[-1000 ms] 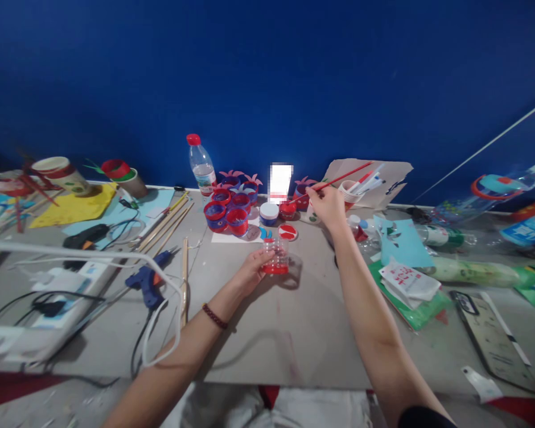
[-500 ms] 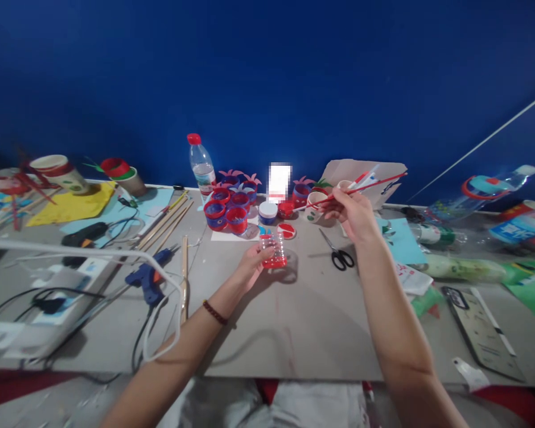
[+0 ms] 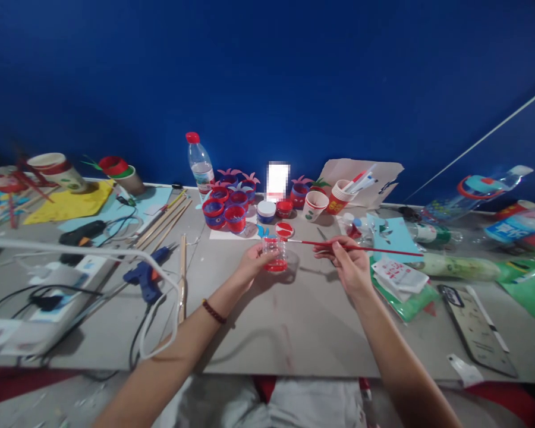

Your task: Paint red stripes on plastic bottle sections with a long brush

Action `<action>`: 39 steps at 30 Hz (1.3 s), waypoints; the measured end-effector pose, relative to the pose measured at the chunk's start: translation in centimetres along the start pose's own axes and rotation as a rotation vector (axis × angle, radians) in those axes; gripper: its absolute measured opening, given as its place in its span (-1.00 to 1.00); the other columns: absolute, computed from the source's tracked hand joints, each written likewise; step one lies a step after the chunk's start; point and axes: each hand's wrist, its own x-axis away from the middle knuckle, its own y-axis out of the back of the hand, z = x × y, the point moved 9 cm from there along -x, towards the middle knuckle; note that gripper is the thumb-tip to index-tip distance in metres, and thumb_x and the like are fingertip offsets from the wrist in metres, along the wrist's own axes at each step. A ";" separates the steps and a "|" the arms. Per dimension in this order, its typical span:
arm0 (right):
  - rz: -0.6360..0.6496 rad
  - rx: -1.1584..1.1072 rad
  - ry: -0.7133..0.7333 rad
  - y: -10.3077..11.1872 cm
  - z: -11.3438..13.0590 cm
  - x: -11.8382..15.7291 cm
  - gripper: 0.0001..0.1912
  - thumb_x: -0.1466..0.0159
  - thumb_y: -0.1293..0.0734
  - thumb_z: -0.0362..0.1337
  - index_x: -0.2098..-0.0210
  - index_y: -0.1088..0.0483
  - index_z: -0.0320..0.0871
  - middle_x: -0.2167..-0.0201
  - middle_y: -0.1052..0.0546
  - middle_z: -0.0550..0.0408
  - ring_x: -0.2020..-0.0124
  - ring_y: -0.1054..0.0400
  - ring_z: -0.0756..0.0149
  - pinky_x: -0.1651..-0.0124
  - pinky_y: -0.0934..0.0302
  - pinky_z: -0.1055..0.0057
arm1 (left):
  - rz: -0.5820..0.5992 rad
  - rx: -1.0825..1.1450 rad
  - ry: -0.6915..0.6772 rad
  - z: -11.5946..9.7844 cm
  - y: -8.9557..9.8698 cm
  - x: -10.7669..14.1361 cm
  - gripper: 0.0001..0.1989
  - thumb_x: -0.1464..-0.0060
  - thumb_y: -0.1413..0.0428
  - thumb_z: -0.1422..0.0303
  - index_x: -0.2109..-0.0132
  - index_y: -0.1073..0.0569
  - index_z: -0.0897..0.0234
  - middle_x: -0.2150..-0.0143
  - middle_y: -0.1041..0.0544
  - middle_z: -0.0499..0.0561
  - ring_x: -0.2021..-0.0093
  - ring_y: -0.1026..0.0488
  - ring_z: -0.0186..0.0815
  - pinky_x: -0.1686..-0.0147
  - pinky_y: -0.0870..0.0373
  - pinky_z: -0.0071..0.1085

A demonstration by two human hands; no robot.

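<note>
My left hand [image 3: 255, 265] is closed around a small clear plastic bottle piece [image 3: 275, 255] with red at its rim and base, held just above the table. In my right hand [image 3: 348, 259] is a long red paintbrush [image 3: 374, 249], pinched between fingers and thumb. Its tip points left and reaches the upper right side of the bottle piece; whether it touches, I cannot tell. Behind them lie a red-smeared lid [image 3: 284, 230], an open red paint pot [image 3: 285, 208] and a white-lidded jar [image 3: 266, 211]. My right hand partly hides the black scissors.
Several purple-and-red cups [image 3: 235, 219] stand behind my left hand, near an upright water bottle [image 3: 200, 163]. Paper cups [image 3: 315, 205] are at the back. A blue glue gun [image 3: 149, 276], wooden sticks [image 3: 182, 279] and a white cable [image 3: 160, 261] lie left; a phone [image 3: 475, 327] lies right.
My right hand has come down and toward me with the paintbrush, from the red paint pot to the bottle piece. My left hand still holds the bottle piece in nearly the same place.
</note>
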 end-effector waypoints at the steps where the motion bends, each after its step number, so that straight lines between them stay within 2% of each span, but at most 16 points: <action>1: 0.001 0.002 0.008 -0.1 -0.3 0.2 -0.67 -0.18 -0.46 0.03 0.30 -0.43 -0.09 0.44 -0.64 0.06 0.36 -0.60 0.12 0.30 -0.55 0.14 | 0.004 -0.004 -0.002 0.1 0.0 -0.1 -0.48 0.16 -0.43 0.20 0.09 -0.52 0.40 0.22 -0.63 0.21 0.25 -0.59 -0.11 0.16 -0.51 -0.13; 7: 0.018 0.028 0.022 -0.4 -0.6 0.7 -0.70 -0.21 -0.44 0.01 0.29 -0.45 -0.08 0.45 -0.65 0.08 0.39 -0.60 0.17 0.26 -0.55 0.13 | -0.002 -0.050 -0.009 0.4 0.4 -0.4 -0.50 0.13 -0.42 0.23 0.07 -0.52 0.38 0.19 -0.62 0.22 0.25 -0.59 -0.13 0.18 -0.52 -0.13; 17: 0.015 0.141 0.052 -1.0 0.4 1.0 -0.68 -0.20 -0.42 0.07 0.31 -0.43 -0.05 0.46 -0.64 0.09 0.43 -0.58 0.16 0.27 -0.57 0.10 | -0.020 -0.069 -0.007 0.3 0.4 -0.2 -0.47 0.15 -0.43 0.23 0.05 -0.53 0.39 0.16 -0.62 0.24 0.26 -0.59 -0.14 0.17 -0.52 -0.12; 28: -0.028 0.156 0.078 0.1 0.6 0.9 -0.72 -0.22 -0.42 0.03 0.32 -0.47 -0.06 0.44 -0.64 0.08 0.42 -0.59 0.17 0.25 -0.57 0.09 | -0.025 -0.108 0.027 0.3 0.3 0.0 -0.44 0.17 -0.43 0.17 0.07 -0.52 0.42 0.15 -0.61 0.25 0.23 -0.59 -0.11 0.11 -0.51 -0.07; 35: -0.062 0.132 0.101 1.0 0.5 1.1 -0.74 -0.24 -0.41 0.00 0.31 -0.47 -0.07 0.41 -0.64 0.05 0.37 -0.60 0.13 0.28 -0.57 0.09 | -0.022 -0.113 0.027 0.1 0.1 0.0 -0.39 0.18 -0.43 0.15 0.04 -0.51 0.44 0.16 -0.61 0.25 0.24 -0.58 -0.13 0.13 -0.51 -0.11; 39: -0.029 0.141 0.099 0.3 0.5 1.4 -0.77 -0.27 -0.40 -0.05 0.28 -0.46 -0.07 0.41 -0.65 0.05 0.39 -0.59 0.17 0.27 -0.57 0.14 | -0.045 -0.100 0.016 -0.1 0.0 0.2 -0.42 0.20 -0.45 0.20 0.06 -0.52 0.44 0.19 -0.61 0.23 0.28 -0.58 -0.17 0.18 -0.52 -0.16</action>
